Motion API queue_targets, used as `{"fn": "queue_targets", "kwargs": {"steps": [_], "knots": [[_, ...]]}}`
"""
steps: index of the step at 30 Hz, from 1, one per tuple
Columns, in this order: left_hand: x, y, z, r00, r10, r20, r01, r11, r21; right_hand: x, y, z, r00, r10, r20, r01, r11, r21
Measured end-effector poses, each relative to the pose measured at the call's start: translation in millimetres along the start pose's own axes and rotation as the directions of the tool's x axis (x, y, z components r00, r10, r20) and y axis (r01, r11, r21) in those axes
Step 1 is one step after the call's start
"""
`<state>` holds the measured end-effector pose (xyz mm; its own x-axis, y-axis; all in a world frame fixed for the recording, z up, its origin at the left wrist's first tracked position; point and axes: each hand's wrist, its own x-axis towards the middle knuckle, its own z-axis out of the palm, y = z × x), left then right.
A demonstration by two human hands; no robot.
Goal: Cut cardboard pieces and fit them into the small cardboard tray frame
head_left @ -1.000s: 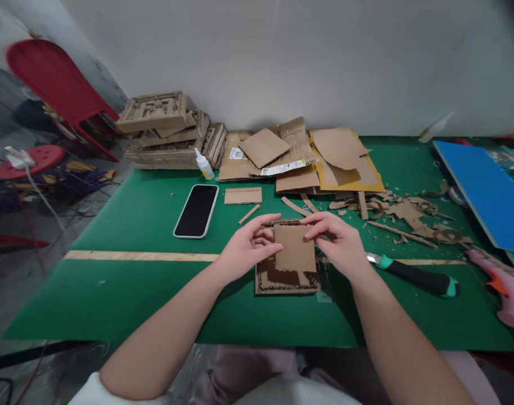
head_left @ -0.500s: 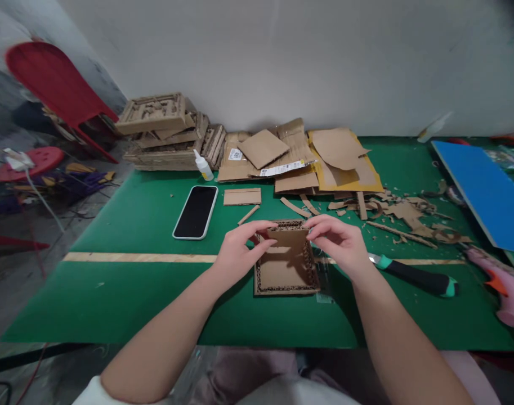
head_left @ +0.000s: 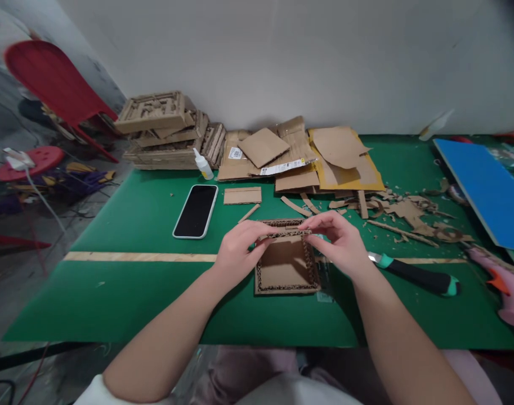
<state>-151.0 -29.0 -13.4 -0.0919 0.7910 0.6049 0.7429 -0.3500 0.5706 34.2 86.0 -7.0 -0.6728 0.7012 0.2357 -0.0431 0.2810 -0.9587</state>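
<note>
On the green table a shallow square cardboard box (head_left: 284, 270) lies flat, its low walls showing corrugated edges. Near its far side my left hand (head_left: 245, 242) pinches the left end of a cardboard piece (head_left: 284, 233), thumb below and fingers above. Opposite it, my right hand (head_left: 335, 239) grips the piece's right end between thumb and fingertips. The piece's corrugated edge faces up, inside the box's far wall; its lower part is hard to make out. Right of the box, beside my right wrist, rests a utility knife (head_left: 419, 274) with a black and green handle.
A phone (head_left: 196, 212), a small glue bottle (head_left: 203, 165) and a flat cardboard rectangle (head_left: 242, 195) lie left of centre. Stacked cardboard frames (head_left: 155, 132) and sheets (head_left: 263, 148) line the wall. Rightward are cardboard scraps (head_left: 412, 214), a pink glue gun (head_left: 508, 287) and a blue board (head_left: 485, 188).
The held cardboard piece has come slightly down and toward me, and its broad face shows less than before. Both hands keep their grip; the box stays in place.
</note>
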Motion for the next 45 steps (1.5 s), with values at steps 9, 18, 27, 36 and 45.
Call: {"fn": "queue_targets", "kwargs": {"steps": [9,18,27,36,45], "knots": [[0,7,-0.4,0.951,-0.302,0.059,0.307,0.948,-0.086,1,-1,0,0.997,0.061,-0.056,-0.065,0.994,-0.091],[0,6,1.2,0.891,-0.436,0.130,0.455,0.842,-0.290,2,-2,-1,0.994,0.109,0.020,-0.107,0.991,-0.078],[-1,7,1.1,0.868,-0.477,0.135,0.489,0.780,-0.391,0,-1,-1,0.989,0.144,0.038,-0.143,0.989,-0.034],[5,13,-0.6,0.811,-0.556,0.180,0.571,0.689,-0.446,1,0,0,0.978,0.200,0.058,-0.202,0.978,0.048],[8,10,-3.5,0.734,-0.618,0.283,0.661,0.553,-0.508,1,-1,3,0.962,0.260,0.087,-0.265,0.962,0.060]]}}
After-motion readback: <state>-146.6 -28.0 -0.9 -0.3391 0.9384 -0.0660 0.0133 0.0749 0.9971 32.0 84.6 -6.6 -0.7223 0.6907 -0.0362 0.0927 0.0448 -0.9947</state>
